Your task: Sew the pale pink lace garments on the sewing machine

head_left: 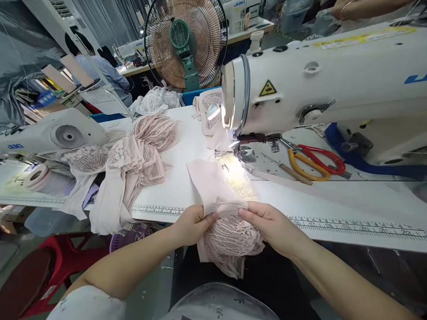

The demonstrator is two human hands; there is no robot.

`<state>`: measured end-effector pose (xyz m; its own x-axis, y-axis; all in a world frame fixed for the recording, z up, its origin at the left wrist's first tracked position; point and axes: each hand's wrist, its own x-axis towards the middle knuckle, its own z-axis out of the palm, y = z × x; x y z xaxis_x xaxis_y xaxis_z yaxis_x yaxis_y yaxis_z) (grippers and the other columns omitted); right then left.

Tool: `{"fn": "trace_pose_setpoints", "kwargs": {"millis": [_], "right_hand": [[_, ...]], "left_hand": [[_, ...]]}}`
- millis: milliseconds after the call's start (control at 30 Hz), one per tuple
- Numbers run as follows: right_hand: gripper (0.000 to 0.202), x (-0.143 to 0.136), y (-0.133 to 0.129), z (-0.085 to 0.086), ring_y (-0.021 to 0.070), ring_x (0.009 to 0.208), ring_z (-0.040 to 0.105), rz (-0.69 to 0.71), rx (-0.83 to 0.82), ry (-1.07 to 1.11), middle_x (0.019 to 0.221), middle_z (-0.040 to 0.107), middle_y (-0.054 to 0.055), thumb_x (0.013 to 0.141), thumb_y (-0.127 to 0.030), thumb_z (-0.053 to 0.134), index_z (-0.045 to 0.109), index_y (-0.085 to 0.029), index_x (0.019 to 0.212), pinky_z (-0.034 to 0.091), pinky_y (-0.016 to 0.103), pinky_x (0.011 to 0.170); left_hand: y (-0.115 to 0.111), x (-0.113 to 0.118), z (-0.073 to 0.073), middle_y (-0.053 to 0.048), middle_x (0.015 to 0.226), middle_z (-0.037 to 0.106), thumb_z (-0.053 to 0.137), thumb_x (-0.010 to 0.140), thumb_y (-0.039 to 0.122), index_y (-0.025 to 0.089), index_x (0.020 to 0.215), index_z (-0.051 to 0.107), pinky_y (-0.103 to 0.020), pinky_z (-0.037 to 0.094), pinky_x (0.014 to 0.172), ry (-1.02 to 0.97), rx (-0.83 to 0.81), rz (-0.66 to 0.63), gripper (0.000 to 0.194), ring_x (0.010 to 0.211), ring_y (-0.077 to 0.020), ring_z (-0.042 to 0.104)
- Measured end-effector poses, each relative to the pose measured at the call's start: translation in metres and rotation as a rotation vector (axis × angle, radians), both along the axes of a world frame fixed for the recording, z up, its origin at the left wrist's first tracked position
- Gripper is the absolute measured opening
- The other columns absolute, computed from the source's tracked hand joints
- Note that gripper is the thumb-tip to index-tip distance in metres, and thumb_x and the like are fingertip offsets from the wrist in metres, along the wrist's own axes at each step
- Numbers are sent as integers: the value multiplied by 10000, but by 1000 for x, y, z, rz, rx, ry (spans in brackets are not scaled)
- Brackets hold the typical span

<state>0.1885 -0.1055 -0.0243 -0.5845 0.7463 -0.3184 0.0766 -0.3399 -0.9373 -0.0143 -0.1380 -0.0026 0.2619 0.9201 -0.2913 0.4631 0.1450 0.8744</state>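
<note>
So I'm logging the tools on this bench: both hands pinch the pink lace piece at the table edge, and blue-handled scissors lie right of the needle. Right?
Not quite: the scissors have red and orange handles, not blue, as the head view shows. The rest stands: the left hand and right hand pinch the pink lace piece at the table edge.

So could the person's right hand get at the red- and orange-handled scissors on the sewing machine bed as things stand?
Probably yes: the red- and orange-handled scissors lie uncovered on the white table, with open surface toward the right hand, though that hand now grips the pale pink lace fabric piece.
</note>
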Motion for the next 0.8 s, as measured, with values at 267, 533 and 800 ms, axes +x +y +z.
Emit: {"fn": "trace_pose_setpoints", "kwargs": {"millis": [267,533,800], "right_hand": [[332,-6,4,6,165,604,542,-1,217,-183,583,563,-10,770,-471,504,556,-185,611,443,272,586],[324,25,-27,-3,225,738,601,-245,455,-395,675,634,9,784,-488,505,673,-214,741,472,297,674],[813,62,-89,-47,292,917,614,12,93,78,1010,668,126,634,-823,403,625,-225,1138,483,358,705]], "left_hand": [[7,13,2,-15,539,543,592,742,462,161,543,561,-265,413,610,16,-101,34,362,601,-175,532],[-23,36,-7,-62,672,646,825,478,448,90,760,652,-349,442,769,-709,-551,365,488,716,-200,610],[-6,35,-10,-49,616,625,819,497,255,78,712,632,-339,484,691,-726,-705,422,335,608,-165,606]]}}
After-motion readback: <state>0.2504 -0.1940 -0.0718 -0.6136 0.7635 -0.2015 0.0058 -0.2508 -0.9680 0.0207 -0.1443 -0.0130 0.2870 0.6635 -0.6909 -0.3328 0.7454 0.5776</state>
